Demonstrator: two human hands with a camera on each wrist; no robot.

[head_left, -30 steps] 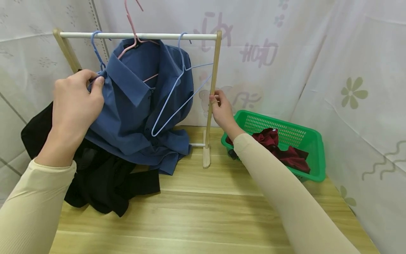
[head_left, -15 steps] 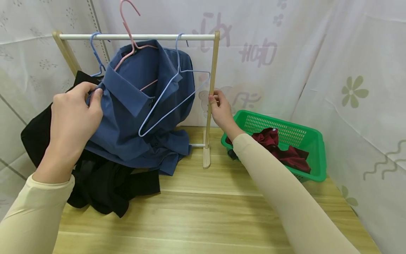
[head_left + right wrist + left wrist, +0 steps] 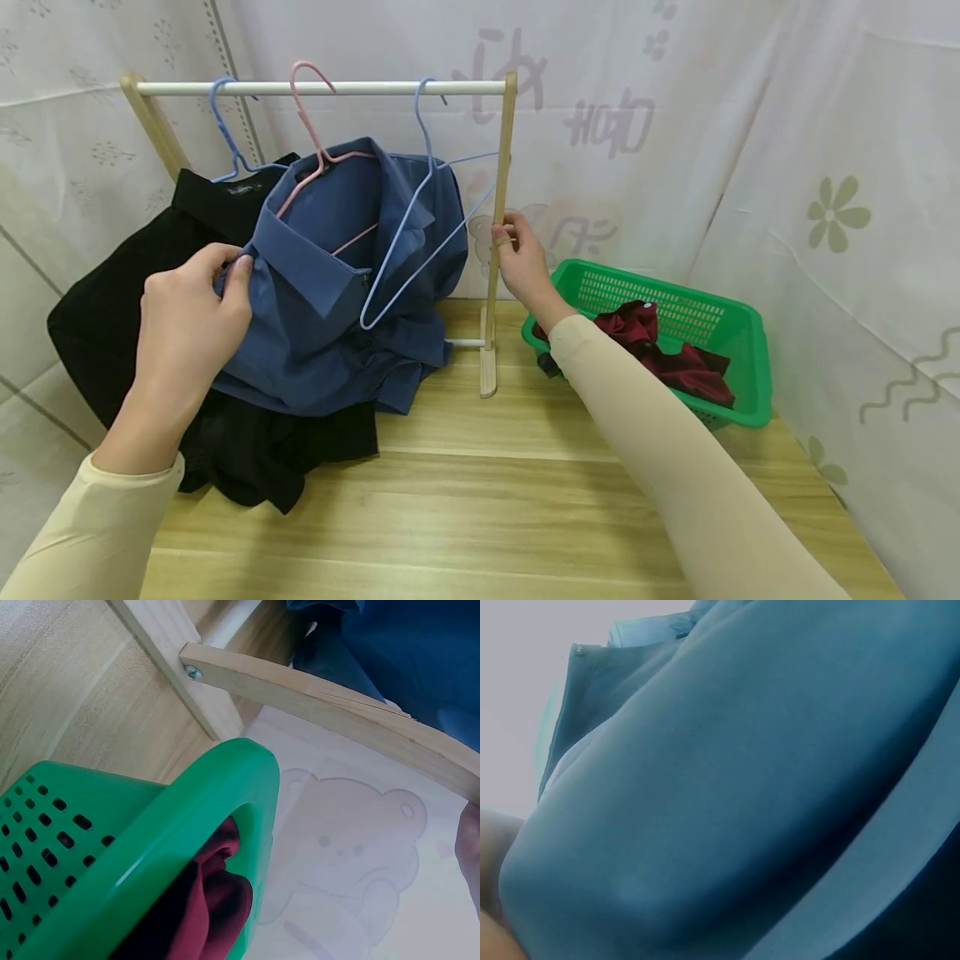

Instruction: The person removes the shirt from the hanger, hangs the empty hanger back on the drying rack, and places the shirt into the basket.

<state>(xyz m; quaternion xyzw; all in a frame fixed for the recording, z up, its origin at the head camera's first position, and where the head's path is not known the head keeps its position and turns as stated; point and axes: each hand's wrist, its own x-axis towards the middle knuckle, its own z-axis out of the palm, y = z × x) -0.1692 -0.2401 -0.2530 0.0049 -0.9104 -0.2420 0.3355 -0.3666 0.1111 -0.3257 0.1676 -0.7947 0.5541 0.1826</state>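
Between thumb and fingers, my left hand (image 3: 197,321) pinches the shoulder of a blue shirt (image 3: 300,350) beside its collar. The shirt is on a pink hanger (image 3: 318,142), whose hook curves over the white rail. Blue cloth fills most of the left wrist view. My right hand (image 3: 522,254) holds the right wooden post (image 3: 502,183) of the small clothes rack. Just left of that post hangs a bare light blue hanger (image 3: 405,225), in front of the shirt. A black shirt (image 3: 112,300) on a darker blue hanger (image 3: 228,133) hangs at the left, partly behind the blue one.
A green basket (image 3: 750,333) with dark red cloth (image 3: 686,371) in it stands right of the rack, under my right forearm. The rack's foot (image 3: 488,371) rests on the wooden table (image 3: 480,517). A patterned curtain (image 3: 652,50) stands behind.
My left hand has moved down with the blue shirt, and the pink hook has dropped from above the rail to its level. The black collar has come into view. The light blue hanger has swung.
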